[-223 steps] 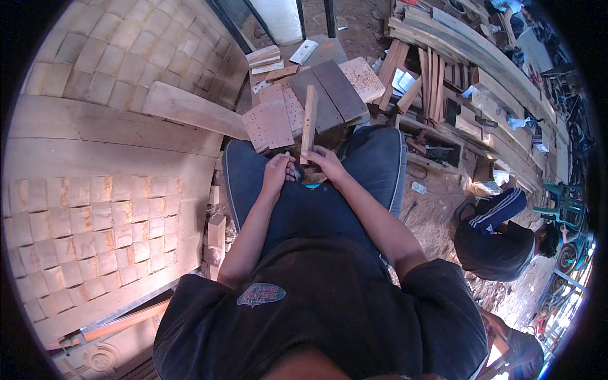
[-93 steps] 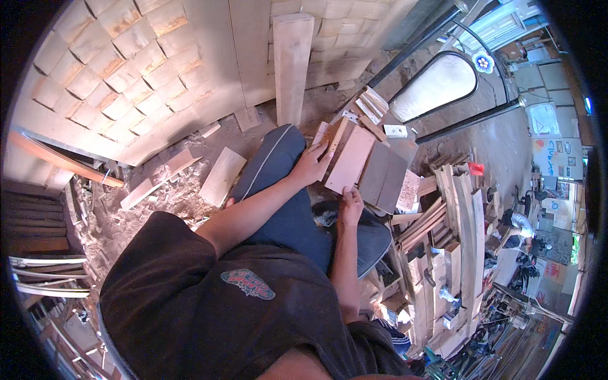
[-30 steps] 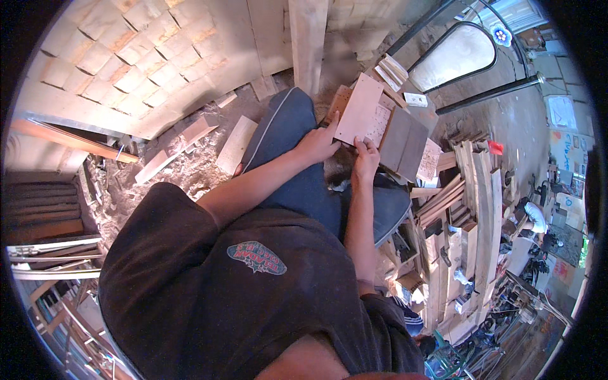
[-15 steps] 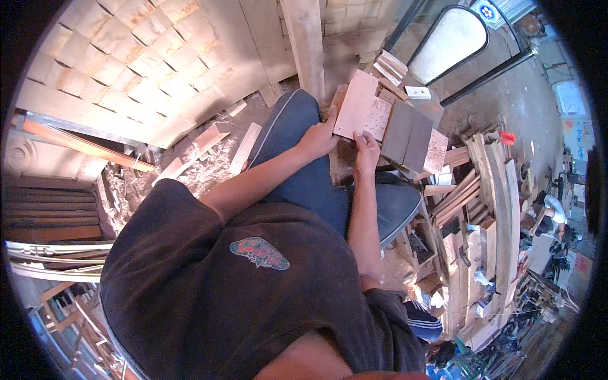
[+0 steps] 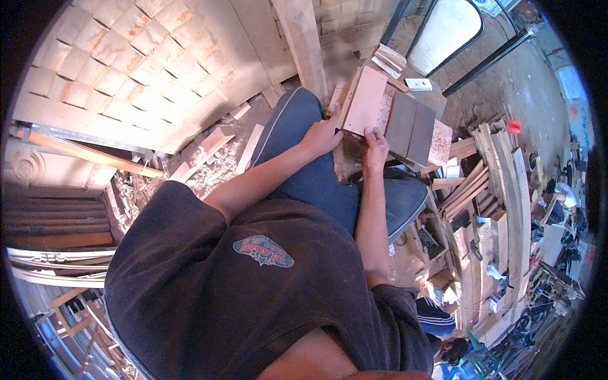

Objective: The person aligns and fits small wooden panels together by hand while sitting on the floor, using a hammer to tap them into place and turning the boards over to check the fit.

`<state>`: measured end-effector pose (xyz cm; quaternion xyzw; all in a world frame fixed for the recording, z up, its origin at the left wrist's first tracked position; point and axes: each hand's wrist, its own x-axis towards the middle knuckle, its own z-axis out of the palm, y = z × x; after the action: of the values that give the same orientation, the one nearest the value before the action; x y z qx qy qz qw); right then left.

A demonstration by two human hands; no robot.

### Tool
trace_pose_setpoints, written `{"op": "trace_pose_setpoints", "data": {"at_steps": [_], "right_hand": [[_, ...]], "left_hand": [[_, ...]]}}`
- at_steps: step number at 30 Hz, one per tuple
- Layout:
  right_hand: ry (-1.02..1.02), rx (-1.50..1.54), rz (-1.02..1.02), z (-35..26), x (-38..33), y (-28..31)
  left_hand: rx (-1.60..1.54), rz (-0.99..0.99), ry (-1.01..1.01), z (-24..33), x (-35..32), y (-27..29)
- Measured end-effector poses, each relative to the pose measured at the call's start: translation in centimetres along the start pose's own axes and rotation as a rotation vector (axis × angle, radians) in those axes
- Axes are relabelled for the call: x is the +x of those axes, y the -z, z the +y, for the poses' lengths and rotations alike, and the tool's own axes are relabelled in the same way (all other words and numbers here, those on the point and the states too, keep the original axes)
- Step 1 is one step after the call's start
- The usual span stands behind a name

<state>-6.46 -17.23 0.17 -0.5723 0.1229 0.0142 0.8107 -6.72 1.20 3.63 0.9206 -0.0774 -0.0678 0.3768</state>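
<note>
A pale pinkish wooden board (image 5: 365,100) with small holes near its corners lies in front of my knees. My left hand (image 5: 322,135) is closed on its left edge, the thumb stretched along the side. At the near edge my right hand (image 5: 375,144) pinches the board's corner between thumb and fingers. Just right of the board lie dark brown wooden panels (image 5: 410,128), with a strip speckled with wood bits between them. Beyond the panels a pale speckled board (image 5: 440,143) sticks out. What supports these boards is mostly hidden.
Stacked planks and sticks (image 5: 500,183) fill the right side. At the far right stands a black metal frame with a white panel (image 5: 446,35). Wood offcuts and shavings (image 5: 206,155) lie to the left, below a woven-pattern wooden panel (image 5: 126,69). A wooden post (image 5: 301,44) rises ahead.
The pinkish board has shifted slightly right and turned a little, showing more of its left edge. Both hands stay on it. The whole view has moved slightly.
</note>
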Motion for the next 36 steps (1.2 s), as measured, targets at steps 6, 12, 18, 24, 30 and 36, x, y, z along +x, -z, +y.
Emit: {"op": "trace_pose_setpoints", "data": {"at_steps": [6,12,18,24,30,36], "right_hand": [[-0.029,-0.049,0.003,-0.6,-1.0,-1.6],[-0.005,-0.09,-0.003,-0.8,-0.7,-1.1],[0.066,-0.051,0.038,-0.6,-0.6,-1.1],[0.03,-0.095,0.007,-0.8,-0.7,-1.4],[0.033,-0.095,0.005,-0.4,-0.4,-1.3],[0.038,-0.026,-0.003,-0.2,-0.2,-0.9]], "left_hand": [[-0.015,0.031,0.024,0.2,-0.2,0.0],[0.006,0.016,-0.021,0.3,-0.1,0.1],[0.067,-0.003,-0.081,0.5,0.1,0.1],[0.059,0.024,-0.088,0.0,0.1,-0.2],[0.075,0.017,-0.056,-0.1,0.2,-0.6],[0.042,0.008,-0.072,0.8,0.0,0.0]]}}
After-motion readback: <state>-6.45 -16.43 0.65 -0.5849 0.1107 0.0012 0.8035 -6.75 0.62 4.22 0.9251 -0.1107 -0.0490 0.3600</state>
